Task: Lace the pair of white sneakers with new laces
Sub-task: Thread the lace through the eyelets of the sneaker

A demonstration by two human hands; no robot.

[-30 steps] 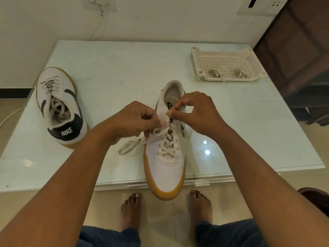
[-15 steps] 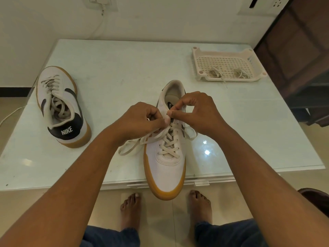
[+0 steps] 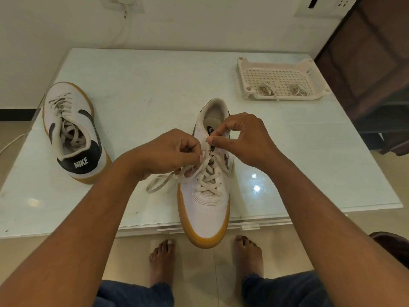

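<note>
the near sneaker (image 3: pixel 204 209) is set at the front edge of the desk (image 3: pixel 143 89), its long axis running straight away from the person. its gum-soled toe is pointed towards the person and juts past the edge, and the heel opening is turned to the far side. the second sneaker (image 3: pixel 70 129) is placed well apart at the left of the desk, turned the other way: the black heel tab faces the person and the toe is angled away and slightly left, with its laces tucked loosely inside.

both hands are brought close together over the upper eyelets of the near sneaker. the left hand (image 3: pixel 168 154) is held knuckles up with its fingers curled, and the lace (image 3: pixel 209 178) is pinched by it at the shoe's left side; a slack loop of lace (image 3: pixel 159 183) is left trailing on the desk beneath the wrist. the right hand (image 3: pixel 245 140) is arched over the tongue, with thumb and forefinger closed on the lace by the top eyelet.

the lace tip and the eyelet being worked are covered by the fingers, so the exact threading cannot be told. the right side of the shoe is largely hidden behind the right hand. at the far right a perforated tray (image 3: pixel 287 97) is seen with two small bundles of laces (image 3: pixel 266 90) inside.
</note>
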